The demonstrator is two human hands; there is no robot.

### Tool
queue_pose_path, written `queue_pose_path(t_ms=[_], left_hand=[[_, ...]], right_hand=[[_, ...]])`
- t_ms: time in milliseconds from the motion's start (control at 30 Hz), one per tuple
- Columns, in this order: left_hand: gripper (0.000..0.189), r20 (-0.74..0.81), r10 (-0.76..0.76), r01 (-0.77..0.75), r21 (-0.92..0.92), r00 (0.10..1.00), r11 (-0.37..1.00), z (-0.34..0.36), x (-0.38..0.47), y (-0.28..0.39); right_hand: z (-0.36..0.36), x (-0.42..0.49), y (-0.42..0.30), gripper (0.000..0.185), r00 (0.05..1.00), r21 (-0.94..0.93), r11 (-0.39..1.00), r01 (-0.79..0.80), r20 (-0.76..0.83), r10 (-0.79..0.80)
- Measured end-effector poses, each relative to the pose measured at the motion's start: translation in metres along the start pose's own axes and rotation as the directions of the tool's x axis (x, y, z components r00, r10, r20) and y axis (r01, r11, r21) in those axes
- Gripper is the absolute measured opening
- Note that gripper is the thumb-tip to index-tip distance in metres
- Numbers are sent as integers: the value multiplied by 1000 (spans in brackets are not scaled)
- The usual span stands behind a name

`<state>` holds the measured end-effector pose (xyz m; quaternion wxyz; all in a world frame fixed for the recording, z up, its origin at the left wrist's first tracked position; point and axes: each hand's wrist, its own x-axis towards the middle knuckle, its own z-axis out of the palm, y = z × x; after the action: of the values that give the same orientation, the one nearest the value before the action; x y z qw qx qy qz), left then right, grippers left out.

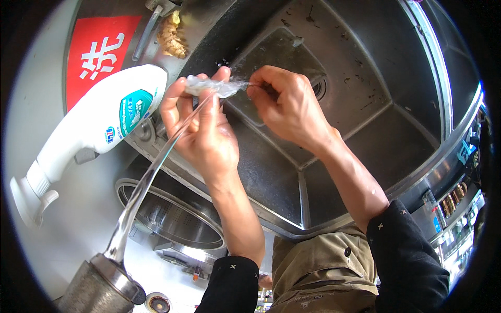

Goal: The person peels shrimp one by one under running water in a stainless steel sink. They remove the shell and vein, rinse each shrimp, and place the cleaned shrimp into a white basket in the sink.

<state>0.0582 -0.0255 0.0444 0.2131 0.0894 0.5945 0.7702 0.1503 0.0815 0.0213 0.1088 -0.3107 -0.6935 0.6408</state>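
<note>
My left hand [207,137] holds a wet, whitish, translucent soft piece [213,87] between thumb and fingers, palm up. What exactly the piece is cannot be made out. At its right end, the fingertips of my right hand [291,103] are pinched together, with a thin clear part reaching them. A stream of water [156,168] runs from the metal faucet [100,285] across my left palm and onto the piece. Both hands are above the stainless steel sink [364,129], whose floor carries small dark strands and scraps. My right hand partly covers the drain [320,89].
A white spray bottle [98,121] stands left of my left hand. Behind it is a red sign [103,51] bearing writing. A ginger root [171,37] lies by the sink's far left corner. Below left sits a round perforated metal basin [172,219].
</note>
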Motion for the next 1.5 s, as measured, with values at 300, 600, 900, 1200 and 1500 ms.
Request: queue_pose_path(t_ms=[300, 600, 900, 1200, 1500], left_hand=[[38, 100, -154, 180, -361, 983, 915, -16, 4, -2], [39, -6, -242, 242, 11, 970, 970, -9, 1, -16], [25, -91, -442, 309, 838, 892, 450, -61, -11, -131], [26, -4, -381, 142, 931, 925, 336, -28, -29, -166], [31, 108, -390, 128, 838, 915, 530, -5, -15, -109]], right_hand=[[-10, 16, 92, 17, 946, 232, 917, -323, 54, 320], [-17, 29, 81, 73, 906, -556, 753, -352, -1, 423], [-7, 0, 144, 55, 947, -809, 584, 60, 232, 223], [-42, -10, 155, 41, 993, -819, 566, 95, 39, -111], [-40, -16, 115, 38, 999, -110, 993, 37, 20, -35]])
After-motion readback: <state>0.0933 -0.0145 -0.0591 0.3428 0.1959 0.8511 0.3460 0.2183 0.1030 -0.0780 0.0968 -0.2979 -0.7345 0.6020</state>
